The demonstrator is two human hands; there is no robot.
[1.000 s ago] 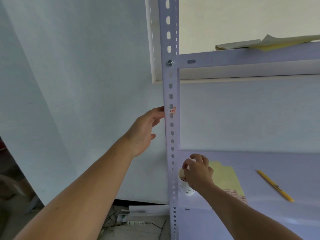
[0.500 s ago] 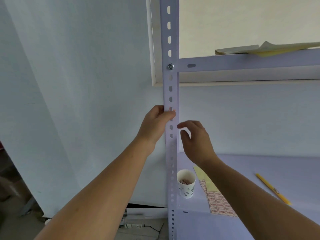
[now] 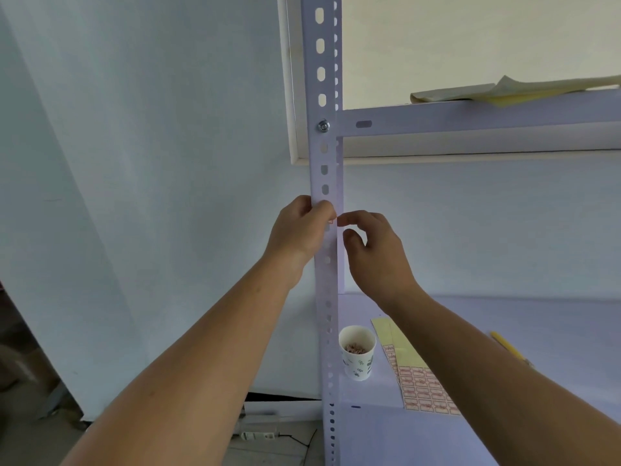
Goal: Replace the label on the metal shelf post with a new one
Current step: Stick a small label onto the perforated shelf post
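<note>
Lilac-painted metal shelf post (image 3: 324, 163) rises against a pale wall (image 3: 151, 163); the left hand (image 3: 299, 230) clasps its left edge, thumb beside the small red label (image 3: 330, 221) on its front face. The right hand (image 3: 373, 250) curls at the post's right edge, forefinger by the label; whether it pinches anything I cannot tell. Near the front-left corner of the lower shelf (image 3: 544, 321) stand a paper cup (image 3: 358, 354) and a label sheet (image 3: 420, 388), print unreadable.

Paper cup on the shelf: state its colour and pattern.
Paper cup: white with small greenish motifs; head view.
</note>
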